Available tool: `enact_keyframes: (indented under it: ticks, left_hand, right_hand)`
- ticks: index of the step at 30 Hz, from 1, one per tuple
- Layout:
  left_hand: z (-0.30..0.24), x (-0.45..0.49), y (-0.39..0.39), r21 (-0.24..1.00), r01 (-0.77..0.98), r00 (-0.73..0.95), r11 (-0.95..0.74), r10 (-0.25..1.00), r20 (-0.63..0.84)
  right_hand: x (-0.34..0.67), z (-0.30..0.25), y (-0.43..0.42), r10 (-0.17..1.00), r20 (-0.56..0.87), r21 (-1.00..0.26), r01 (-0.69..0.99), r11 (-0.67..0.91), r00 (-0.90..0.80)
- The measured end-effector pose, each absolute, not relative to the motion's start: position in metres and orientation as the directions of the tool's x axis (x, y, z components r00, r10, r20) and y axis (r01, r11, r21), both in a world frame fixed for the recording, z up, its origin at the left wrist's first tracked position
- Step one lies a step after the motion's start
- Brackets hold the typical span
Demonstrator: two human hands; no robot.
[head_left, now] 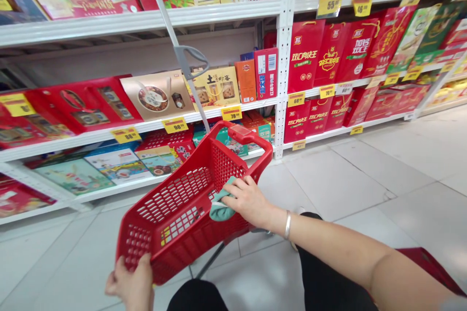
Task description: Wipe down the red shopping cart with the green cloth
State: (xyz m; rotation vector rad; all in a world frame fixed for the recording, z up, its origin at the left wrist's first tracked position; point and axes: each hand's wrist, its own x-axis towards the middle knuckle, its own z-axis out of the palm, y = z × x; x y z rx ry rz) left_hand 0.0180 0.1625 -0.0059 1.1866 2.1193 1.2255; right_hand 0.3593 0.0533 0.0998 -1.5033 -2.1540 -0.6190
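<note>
Our left grip (129, 282) is closed on the rim of the red plastic shopping basket (175, 199), tilting it up so our right grip (248, 199), half closed on a teal cloth (221, 209), can reach its inner wall, beside the supermarket shelving (138, 22)

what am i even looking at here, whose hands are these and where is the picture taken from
This single picture comes from a camera worn on a person's head, looking forward and down, so the two arms are that person's own. There is no machine here. Their left hand grips the rim of a red shopping basket, and their right hand presses a teal cloth inside it. Behind stand white shelves of red gift boxes with yellow price tags.
</note>
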Motion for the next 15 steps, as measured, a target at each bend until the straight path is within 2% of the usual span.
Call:
enact_keyframes:
  ticks: [3, 8, 15]
  left_hand:
    - [-0.002, 0.019, 0.163, 0.875, 0.397, -0.593, 0.276, 0.805, 0.015]
    - [-0.003, 0.021, 0.164, 0.869, 0.421, -0.578, 0.259, 0.815, 0.037]
    - [-0.007, 0.018, 0.170, 0.877, 0.415, -0.563, 0.241, 0.826, 0.040]
  right_hand:
    - [0.367, 0.098, 0.053, 0.717, 0.630, 0.110, 0.948, 0.299, -0.299]
    - [0.387, 0.106, 0.046, 0.707, 0.657, 0.095, 0.959, 0.267, -0.262]
    - [0.454, 0.133, 0.041, 0.746, 0.653, 0.106, 0.991, 0.080, -0.130]
